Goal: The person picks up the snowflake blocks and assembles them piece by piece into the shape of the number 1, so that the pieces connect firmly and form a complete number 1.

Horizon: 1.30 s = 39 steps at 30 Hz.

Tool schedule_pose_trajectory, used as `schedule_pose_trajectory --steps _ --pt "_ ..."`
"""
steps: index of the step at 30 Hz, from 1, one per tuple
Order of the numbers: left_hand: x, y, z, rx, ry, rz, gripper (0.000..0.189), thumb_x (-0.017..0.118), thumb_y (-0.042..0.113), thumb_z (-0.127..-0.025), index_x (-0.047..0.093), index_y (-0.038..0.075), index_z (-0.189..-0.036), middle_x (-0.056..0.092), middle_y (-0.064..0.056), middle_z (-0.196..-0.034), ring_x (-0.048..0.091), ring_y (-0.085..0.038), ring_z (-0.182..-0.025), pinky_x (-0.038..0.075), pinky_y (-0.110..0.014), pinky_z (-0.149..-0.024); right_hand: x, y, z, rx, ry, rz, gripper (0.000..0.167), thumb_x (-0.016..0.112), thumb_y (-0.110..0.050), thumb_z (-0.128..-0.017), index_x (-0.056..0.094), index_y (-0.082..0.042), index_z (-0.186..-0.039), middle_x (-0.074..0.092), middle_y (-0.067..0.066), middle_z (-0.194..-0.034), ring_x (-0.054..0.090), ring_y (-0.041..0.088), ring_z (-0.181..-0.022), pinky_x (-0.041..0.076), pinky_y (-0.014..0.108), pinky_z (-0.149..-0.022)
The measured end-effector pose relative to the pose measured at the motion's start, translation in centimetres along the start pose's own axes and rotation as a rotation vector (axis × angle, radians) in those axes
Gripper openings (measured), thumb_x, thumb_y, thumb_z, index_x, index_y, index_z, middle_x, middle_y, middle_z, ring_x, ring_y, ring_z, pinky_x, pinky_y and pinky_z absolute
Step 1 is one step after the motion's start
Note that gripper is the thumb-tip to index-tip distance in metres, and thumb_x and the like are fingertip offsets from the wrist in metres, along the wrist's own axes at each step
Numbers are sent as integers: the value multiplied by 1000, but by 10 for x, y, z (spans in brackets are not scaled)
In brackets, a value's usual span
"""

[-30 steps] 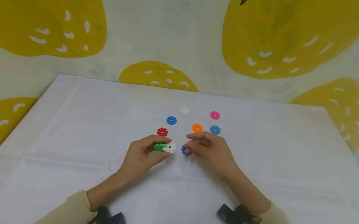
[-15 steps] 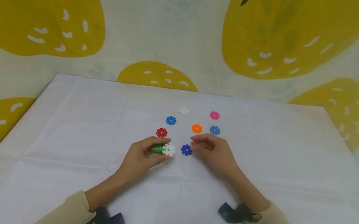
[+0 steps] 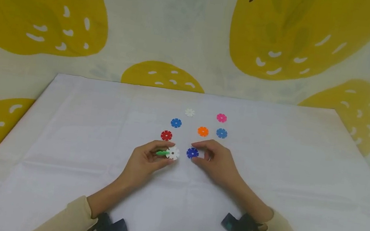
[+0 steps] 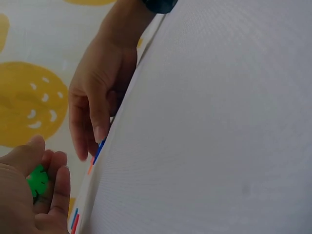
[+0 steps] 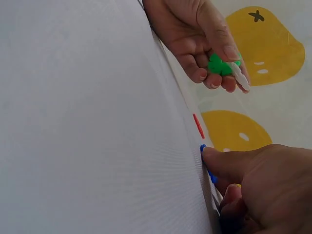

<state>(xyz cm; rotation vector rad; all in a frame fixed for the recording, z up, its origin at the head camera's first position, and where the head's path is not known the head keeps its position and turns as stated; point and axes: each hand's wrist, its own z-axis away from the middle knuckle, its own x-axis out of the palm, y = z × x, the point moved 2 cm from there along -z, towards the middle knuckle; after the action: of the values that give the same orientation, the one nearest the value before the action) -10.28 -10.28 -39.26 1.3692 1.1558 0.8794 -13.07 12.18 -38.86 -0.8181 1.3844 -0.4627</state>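
My left hand (image 3: pixel 146 157) pinches a white notched building disc (image 3: pixel 174 153) between thumb and forefinger, its face turned toward the head camera. Joined to its left side is a green notched disc (image 3: pixel 162 153), seen nearly edge-on; in the left wrist view that green disc (image 4: pixel 38 181) shows inside the curled fingers. A dark blue notched disc (image 3: pixel 192 153) lies on the table just to the right. My right hand (image 3: pixel 219 160) has thumb and forefinger at opposite edges of this dark blue disc, and in the right wrist view the thumb overlaps the blue disc (image 5: pixel 204 148).
Beyond the hands lie more flat discs: red (image 3: pixel 166 135), blue (image 3: pixel 176 123), white (image 3: pixel 190 112), orange (image 3: pixel 203 131), light blue (image 3: pixel 222 133) and pink (image 3: pixel 221 118). A white cloth (image 3: pixel 84 118) covers the table, with a fruit-patterned backdrop (image 3: pixel 168 25) behind.
My right hand drew back from the dark blue disc, then spread thumb and forefinger around it. In my left hand, the green disc has turned from showing its face to nearly edge-on.
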Motion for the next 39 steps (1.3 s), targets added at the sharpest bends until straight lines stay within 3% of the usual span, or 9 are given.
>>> schedule_pose_trajectory --steps 7,15,22,26,30,35,39 --pt "2 -1 0 28 -37 -64 38 77 10 -81 67 8 -118 66 -3 -114 61 -18 -96 51 -24 -80 2 1 0 -58 16 15 34 79 -19 -80 71 -23 -114 59 -9 -85 51 13 -67 44 23 -54" --pt "4 -1 0 33 -55 -121 35 77 16 -81 69 16 -116 68 3 -107 62 -17 -88 50 -22 -71 0 -1 0 -62 -18 18 37 79 -17 -80 71 -22 -116 59 -7 -88 51 14 -71 45 22 -57" --pt "4 -1 1 12 -57 -134 35 77 18 -81 69 19 -116 68 7 -106 62 -16 -89 51 -23 -75 -1 -2 0 -90 -21 28 35 78 -16 -81 71 -24 -114 58 -8 -85 51 13 -71 46 23 -58" --pt "4 0 2 20 -58 -122 36 78 17 -81 69 15 -116 68 5 -106 63 -16 -91 52 -25 -80 0 -2 2 -131 -21 23 33 76 -16 -83 71 -25 -113 60 -11 -84 52 11 -71 47 23 -59" --pt "4 0 2 33 -58 -113 36 77 14 -81 69 12 -116 68 3 -107 63 -16 -92 51 -27 -83 1 -1 4 -156 -28 5 31 74 -15 -85 71 -26 -114 65 -13 -92 54 9 -75 49 23 -63" --pt "5 -1 1 13 -43 -102 36 77 12 -81 69 10 -116 68 -2 -109 65 -15 -92 52 -27 -83 2 2 4 -126 -34 -39 29 73 -15 -86 71 -26 -113 67 -14 -102 58 7 -78 51 25 -66" --pt "4 -1 1 -6 -24 -107 37 77 13 -81 69 10 -116 68 -2 -110 68 -15 -87 52 -26 -80 2 4 4 -59 -36 -111 27 73 -20 -87 71 -29 -113 67 -16 -99 61 5 -83 53 25 -70"
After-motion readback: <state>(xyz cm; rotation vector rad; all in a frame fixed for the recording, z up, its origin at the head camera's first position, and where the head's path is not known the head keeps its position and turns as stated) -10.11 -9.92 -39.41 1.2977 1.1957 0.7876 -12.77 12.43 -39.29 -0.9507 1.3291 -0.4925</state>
